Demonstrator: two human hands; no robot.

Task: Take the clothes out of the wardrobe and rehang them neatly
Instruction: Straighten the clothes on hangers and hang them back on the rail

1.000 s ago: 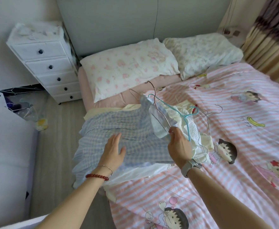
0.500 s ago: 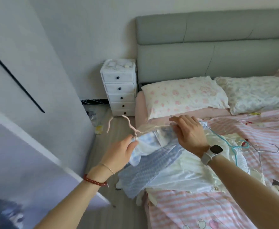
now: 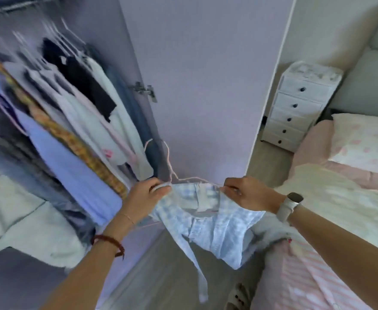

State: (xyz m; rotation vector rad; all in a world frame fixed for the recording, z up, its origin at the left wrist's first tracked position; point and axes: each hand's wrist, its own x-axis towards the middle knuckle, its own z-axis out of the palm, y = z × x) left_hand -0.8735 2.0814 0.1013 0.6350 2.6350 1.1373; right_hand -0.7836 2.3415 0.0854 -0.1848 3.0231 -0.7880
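- A blue-and-white checked garment [image 3: 208, 222] hangs on a thin pale pink hanger [image 3: 172, 173], held up in the air between the open wardrobe and the bed, above the floor.
- The hanger's hook [image 3: 148, 143] points up and to the left, toward the clothes in the wardrobe; a narrow strap [image 3: 200, 280] of the garment trails down toward the floor.
- The left hand [image 3: 147, 195] grips the garment's left shoulder together with the hanger's end, fingers curled round them.
- The right hand [image 3: 248, 193] pinches the garment's right shoulder at the other end of the hanger; a pale watch [image 3: 289, 205] sits on that wrist.
- The left wrist wears a dark red bead bracelet [image 3: 109, 241].
- To the left, hung clothes [image 3: 71, 121] fill the wardrobe, blurred: dark, white, lilac and an orange checked piece.
- The wardrobe door [image 3: 206, 86] stands open behind the hands, its metal hinge [image 3: 144, 89] showing.
- Beyond the door stands a white chest of drawers [image 3: 299, 106] with dark knobs.
- To the right lies the bed [image 3: 317, 276] with a pink striped cover, a floral pillow [image 3: 367, 139] and pale clothing [image 3: 331, 198] piled on it.
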